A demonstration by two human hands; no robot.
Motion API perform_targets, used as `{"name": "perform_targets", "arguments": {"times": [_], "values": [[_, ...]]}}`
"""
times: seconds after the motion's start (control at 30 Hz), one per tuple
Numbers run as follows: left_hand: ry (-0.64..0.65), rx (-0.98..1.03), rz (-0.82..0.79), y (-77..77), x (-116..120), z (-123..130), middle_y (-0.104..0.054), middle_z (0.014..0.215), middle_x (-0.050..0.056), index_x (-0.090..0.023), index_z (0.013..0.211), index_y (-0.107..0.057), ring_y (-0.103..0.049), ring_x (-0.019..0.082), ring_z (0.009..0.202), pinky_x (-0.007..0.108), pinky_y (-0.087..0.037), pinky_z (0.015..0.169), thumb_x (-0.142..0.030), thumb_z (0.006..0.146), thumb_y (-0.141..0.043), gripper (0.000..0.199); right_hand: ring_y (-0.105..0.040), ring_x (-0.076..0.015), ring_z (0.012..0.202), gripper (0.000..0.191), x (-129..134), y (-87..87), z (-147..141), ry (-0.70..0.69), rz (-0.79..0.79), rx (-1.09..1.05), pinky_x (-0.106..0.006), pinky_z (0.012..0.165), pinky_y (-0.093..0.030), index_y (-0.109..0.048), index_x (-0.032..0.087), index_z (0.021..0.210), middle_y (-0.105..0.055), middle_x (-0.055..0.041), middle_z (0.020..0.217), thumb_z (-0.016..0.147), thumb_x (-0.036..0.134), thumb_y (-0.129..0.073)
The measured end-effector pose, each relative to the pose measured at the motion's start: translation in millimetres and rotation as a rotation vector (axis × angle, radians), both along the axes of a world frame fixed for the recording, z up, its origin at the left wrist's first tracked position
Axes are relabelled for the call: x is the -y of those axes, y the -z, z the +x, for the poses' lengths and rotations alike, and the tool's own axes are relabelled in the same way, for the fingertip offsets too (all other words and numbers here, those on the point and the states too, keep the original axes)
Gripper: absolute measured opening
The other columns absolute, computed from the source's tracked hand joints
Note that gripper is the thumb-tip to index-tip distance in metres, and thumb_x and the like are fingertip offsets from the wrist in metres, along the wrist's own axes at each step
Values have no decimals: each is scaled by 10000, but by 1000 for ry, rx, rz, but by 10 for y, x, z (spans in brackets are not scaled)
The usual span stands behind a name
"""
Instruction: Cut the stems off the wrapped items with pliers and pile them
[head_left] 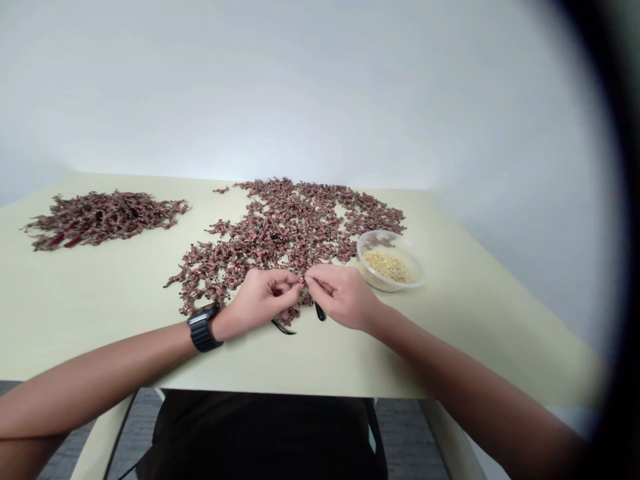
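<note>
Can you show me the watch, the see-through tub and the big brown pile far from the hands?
black wristwatch (203,331): head view, on its band
clear plastic tub (385,235): head view, on its far rim
reddish-brown pile (100,219): head view, on its middle

Pinched piece (302,279) too small to tell, left forearm (90,383) cut off by the edge, far pile (103,217) blurred

Pale, plainly lit room with a table

A smooth white wall (320,87) is softly and evenly lit behind a pale cream-green table (65,327); grey tiled flooring (410,433) is seen below the table's front edge.
</note>
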State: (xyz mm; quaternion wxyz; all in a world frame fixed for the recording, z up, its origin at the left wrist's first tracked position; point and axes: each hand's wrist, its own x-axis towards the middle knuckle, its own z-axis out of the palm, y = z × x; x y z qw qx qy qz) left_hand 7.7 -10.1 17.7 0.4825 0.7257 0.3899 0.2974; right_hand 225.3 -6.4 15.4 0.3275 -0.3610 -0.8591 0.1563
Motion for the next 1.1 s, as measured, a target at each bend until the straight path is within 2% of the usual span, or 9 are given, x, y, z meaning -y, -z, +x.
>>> {"name": "perform_targets", "arguments": {"times": [0.17, 0.33, 0.4, 0.47, 0.53, 0.63, 0.8, 0.97, 1.1], "values": [[-5, -116, 114, 3, 8, -2, -709, 647, 4, -153, 887, -681, -662, 125, 570, 215, -497, 584, -369, 997, -562, 269, -478, -141, 676, 223, 40, 55, -27, 39, 49, 84, -294, 660, -323, -514, 196, 760, -538, -2, 713, 979, 187, -474], [-37, -314, 416, 3, -2, -23, -651, 629, -25, -158, 797, -646, -534, 81, 543, 213, -383, 569, -341, 985, -570, 273, -387, -110, 557, 286, 40, -20, -42, 84, -316, -88, -264, 543, -269, -519, 196, 700, -435, 44, 594, 979, 251, -505], [-19, -301, 398, -14, -7, -27, -660, 642, -23, -159, 823, -666, -545, 82, 550, 212, -394, 575, -344, 990, -567, 269, -397, -111, 561, 268, 7, -52, -12, 41, -457, -132, -252, 523, -274, -592, 193, 756, -463, 44, 613, 987, 308, -521], [-2, -244, 320, -32, -10, -25, -680, 650, -14, -158, 857, -692, -589, 94, 567, 211, -430, 587, -356, 990, -573, 267, -399, -112, 562, 269, -29, -72, 29, 9, -506, -129, -249, 516, -274, -636, 194, 806, -468, 46, 620, 991, 362, -536], [16, -170, 207, -44, -10, -18, -695, 643, -4, -157, 891, -708, -629, 109, 570, 212, -468, 591, -377, 995, -573, 278, -376, -110, 549, 252, -51, -84, 65, 18, -449, -99, -251, 522, -273, -637, 199, 827, -422, 59, 600, 985, 381, -562], [34, -73, 54, -42, -12, -9, -705, 630, 9, -154, 906, -705, -647, 121, 537, 214, -503, 567, -411, 996, -573, 303, -398, -109, 562, 172, -57, -87, 94, 42, -219, -44, -256, 573, -313, -617, 205, 862, -407, 66, 613, 962, 345, -607], [56, -10, -51, -34, -20, -7, -722, 658, 35, -144, 893, -699, -634, 122, 516, 217, -520, 536, -419, 987, -586, 311, -573, -161, 756, 128, -52, -50, 113, -19, 58, 54, -286, 702, -408, -651, 203, 1019, -664, -35, 859, 997, 263, -540], [51, -46, -34, -29, -19, -6, -733, 685, 30, -151, 975, -720, -644, 129, 535, 222, -521, 547, -397, 985, -581, 283, -612, -179, 809, 167, -40, -2, 108, -45, 92, 117, -302, 732, -427, -659, 203, 1038, -707, -61, 926, 1008, 228, -497], [2, -139, 119, -30, -14, -1, -706, 646, 7, -161, 923, -724, -622, 118, 544, 210, -476, 563, -376, 987, -566, 274, -510, -127, 598, 118, 17, 24, 12, 74, -96, -39, -272, 599, -380, -621, 204, 924, -602, 13, 680, 984, 262, -537]]}}
